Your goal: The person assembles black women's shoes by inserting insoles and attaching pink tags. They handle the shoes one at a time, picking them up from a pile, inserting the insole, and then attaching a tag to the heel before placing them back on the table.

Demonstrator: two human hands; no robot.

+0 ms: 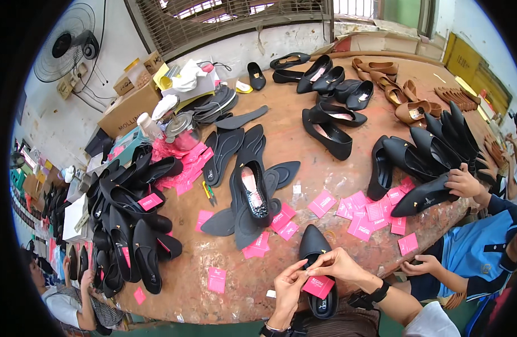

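Observation:
A black pointed flat shoe (314, 242) lies at the table's near edge, toe away from me, its heel end close to my body. Over its opening is a pink printed tag (318, 287). My right hand (338, 265) pinches at the tag's upper edge. Beside it, my left hand (290, 282) has thumb and forefinger pressed together, the tips meeting those of the right hand. Whatever lies between the left fingertips is too small to make out. Both hands partly cover the shoe.
Black shoes (132, 196) are heaped at left, near black insoles (219, 157) and yellow-handled snippers (209, 193). Pink tags (358, 224) lie scattered. Brown shoes (411, 112) stand far right. A co-worker's hand (462, 181) touches a black shoe (421, 196); another person (64, 303) sits left.

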